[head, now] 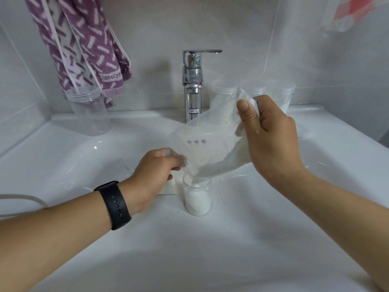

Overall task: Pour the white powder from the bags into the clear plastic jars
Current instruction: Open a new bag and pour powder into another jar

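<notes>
At frame centre, both hands' fingers pinch the bag (pixel 210 148) over the jar (pixel 197 197); a slipped spout risks spilling powder.

You have a jar (pixel 197 197) standing in the sink (pixel 84 157), in front of the tap (pixel 192 87). The bag (pixel 210 150) tilts above it, corner in its mouth, between your left hand (pixel 153 175) and right hand (pixel 271 140). Three jars (pixel 252 91) stand behind, right of the tap; one jar (pixel 88 112) to its left, under a towel (pixel 84 45)
</notes>
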The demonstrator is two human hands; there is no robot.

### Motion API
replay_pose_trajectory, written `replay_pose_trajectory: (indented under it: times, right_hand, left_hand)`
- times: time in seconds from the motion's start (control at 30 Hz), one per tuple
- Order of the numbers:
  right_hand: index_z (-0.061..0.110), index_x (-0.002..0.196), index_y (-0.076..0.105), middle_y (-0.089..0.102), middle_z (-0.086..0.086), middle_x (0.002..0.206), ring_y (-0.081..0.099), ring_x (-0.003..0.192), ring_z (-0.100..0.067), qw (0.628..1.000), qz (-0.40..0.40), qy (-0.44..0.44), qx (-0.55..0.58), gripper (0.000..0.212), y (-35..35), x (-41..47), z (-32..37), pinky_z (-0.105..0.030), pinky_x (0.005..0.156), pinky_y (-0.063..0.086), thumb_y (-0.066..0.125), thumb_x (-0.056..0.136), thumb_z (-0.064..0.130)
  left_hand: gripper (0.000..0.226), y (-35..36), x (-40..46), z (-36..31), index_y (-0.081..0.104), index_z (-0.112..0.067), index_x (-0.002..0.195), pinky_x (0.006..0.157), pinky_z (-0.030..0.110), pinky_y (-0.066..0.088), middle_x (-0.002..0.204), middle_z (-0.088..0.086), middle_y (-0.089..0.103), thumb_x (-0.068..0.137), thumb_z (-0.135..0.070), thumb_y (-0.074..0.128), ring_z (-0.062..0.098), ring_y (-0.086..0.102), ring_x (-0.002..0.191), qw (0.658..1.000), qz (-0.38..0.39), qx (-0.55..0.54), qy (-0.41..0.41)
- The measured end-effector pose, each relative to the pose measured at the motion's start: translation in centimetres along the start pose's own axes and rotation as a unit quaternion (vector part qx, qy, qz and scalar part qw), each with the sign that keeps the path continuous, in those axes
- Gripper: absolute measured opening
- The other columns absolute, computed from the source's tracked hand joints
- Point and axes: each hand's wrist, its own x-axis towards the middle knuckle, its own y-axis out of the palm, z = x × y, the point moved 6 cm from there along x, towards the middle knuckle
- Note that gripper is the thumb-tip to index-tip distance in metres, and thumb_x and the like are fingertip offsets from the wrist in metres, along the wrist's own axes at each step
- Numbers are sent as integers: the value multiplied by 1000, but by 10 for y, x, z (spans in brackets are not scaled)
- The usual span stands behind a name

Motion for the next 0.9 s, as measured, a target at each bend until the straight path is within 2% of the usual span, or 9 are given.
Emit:
replay_pose_trajectory:
  times: [0.17,0.3,0.53,0.8,0.9]
  right_hand:
    - [17,89,56,68,10,70,56,62,-9,1000,-5,7,3,49,-1,0,-1,-38,61,49,41,102,62]
    - [17,89,56,69,10,69,57,63,-9,1000,-6,8,2,50,-2,1,-1,-36,61,48,40,101,63]
    - [20,89,57,68,10,69,57,63,-6,1000,0,15,7,48,-1,0,-2,-30,59,40,39,102,62]
    - [13,89,55,68,1,72,56,67,-17,1000,-3,9,10,53,-2,-1,1,-41,61,47,34,105,58]
    - [14,90,57,69,5,71,56,65,-12,1000,-1,13,17,52,-2,-1,0,-35,58,43,35,105,58]
  left_hand:
    - [20,-1,-1,1,73,-10,85,89,35,50,99,-2,76,95,-23,62,15,68,99,1000,2,-1,-5]
    - [19,0,-1,1,73,-11,86,86,33,50,100,0,76,95,-24,62,16,68,100,1000,0,-2,-8]
    - [18,1,-3,0,72,-11,84,92,37,51,101,1,76,94,-22,62,18,69,101,1000,0,-1,-13]
    - [19,1,-3,-1,72,-16,79,94,38,51,100,-1,76,94,-22,61,16,69,100,1000,2,6,-11]
    - [19,1,-3,-1,72,-15,79,95,39,51,99,-1,77,94,-21,62,16,69,100,1000,2,7,-11]
